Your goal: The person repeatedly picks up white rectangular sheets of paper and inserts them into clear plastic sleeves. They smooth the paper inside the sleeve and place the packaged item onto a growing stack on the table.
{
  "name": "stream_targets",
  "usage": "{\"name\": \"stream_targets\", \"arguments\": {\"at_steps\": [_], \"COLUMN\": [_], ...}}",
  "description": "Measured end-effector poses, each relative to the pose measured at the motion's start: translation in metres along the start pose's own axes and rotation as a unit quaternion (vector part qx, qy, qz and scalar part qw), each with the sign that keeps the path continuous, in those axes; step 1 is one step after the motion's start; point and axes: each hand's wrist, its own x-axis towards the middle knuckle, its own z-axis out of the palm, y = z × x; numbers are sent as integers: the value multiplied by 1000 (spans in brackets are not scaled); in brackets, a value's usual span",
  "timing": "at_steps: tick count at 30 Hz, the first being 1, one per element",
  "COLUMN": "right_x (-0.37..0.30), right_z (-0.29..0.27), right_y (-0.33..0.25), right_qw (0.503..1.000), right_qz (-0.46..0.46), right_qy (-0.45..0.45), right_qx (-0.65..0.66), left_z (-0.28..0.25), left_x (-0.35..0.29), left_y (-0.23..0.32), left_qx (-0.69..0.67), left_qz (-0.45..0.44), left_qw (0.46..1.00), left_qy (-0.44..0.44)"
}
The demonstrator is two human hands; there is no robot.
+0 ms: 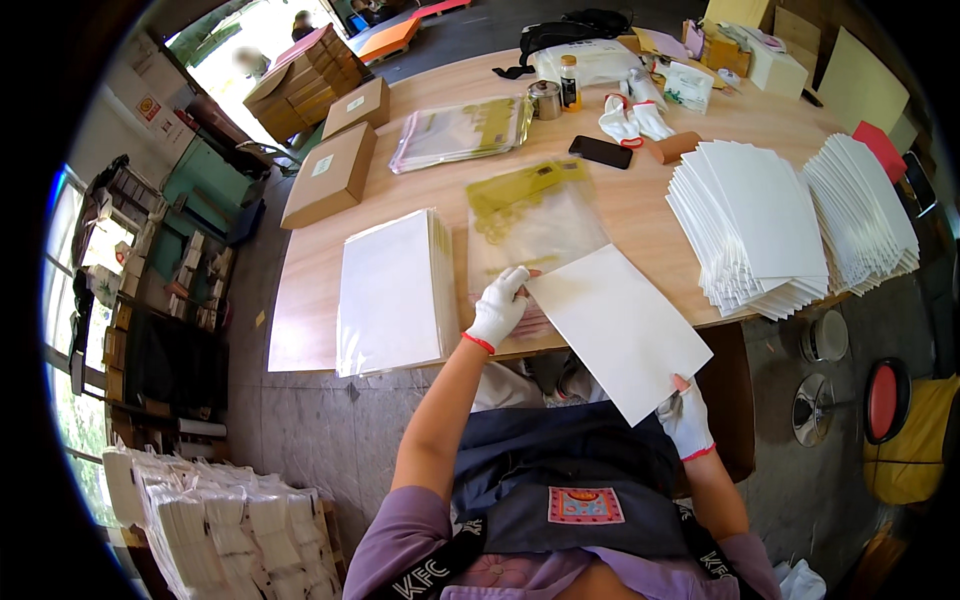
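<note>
My left hand (pixel 498 308), in a white fingerless-tipped glove with a red cuff, closes its bare fingertips at the upper left corner of a white rectangular board (pixel 620 330). Beneath that hand and the board's far corner lie clear plastic bags (pixel 545 225) with a yellow-green printed band. Gripping the board's near right edge is my right hand (pixel 687 415), gloved the same way, with its thumb on top. The board slants over the table's front edge. Left of my left hand sits a stack of white boards in clear plastic (pixel 392 290).
Fanned stacks of white boards (pixel 745 220) fill the table's right side. Farther back are more bags (pixel 460 135), a black phone (pixel 600 151), spare gloves (pixel 635 122), a metal canister (pixel 545 100) and a bottle (pixel 570 82). Cardboard boxes (pixel 330 175) stand at left. Wrapped bundles (pixel 230 525) rest lower left.
</note>
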Motion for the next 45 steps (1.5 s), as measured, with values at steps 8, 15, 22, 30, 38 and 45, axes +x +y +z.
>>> {"name": "stream_targets", "arguments": {"at_steps": [8, 15, 22, 30, 38, 45], "right_x": [-18, -41, -8, 67, 69, 87], "right_z": [65, 71, 39, 44, 94, 108], "right_y": [12, 7, 58, 85, 92, 122], "right_qw": [991, 989, 975, 982, 676, 344], "right_qz": [-27, 19, 132, 178, -118, -249], "right_qy": [73, 8, 127, 59, -167, -235], "right_qx": [-106, -147, -124, 13, -707, -874], "left_z": [74, 145, 184, 140, 52, 46], "left_x": [-41, -41, -140, -136, -154, -158], "left_y": [36, 44, 36, 37, 11, -19], "left_qx": [-405, -711, -484, -617, -489, -418], "left_qz": [-145, -255, -318, -412, -406, -400], "left_qw": [836, 655, 814, 671, 771, 815], "left_qy": [341, 32, -46, 3, 49, 4]}}
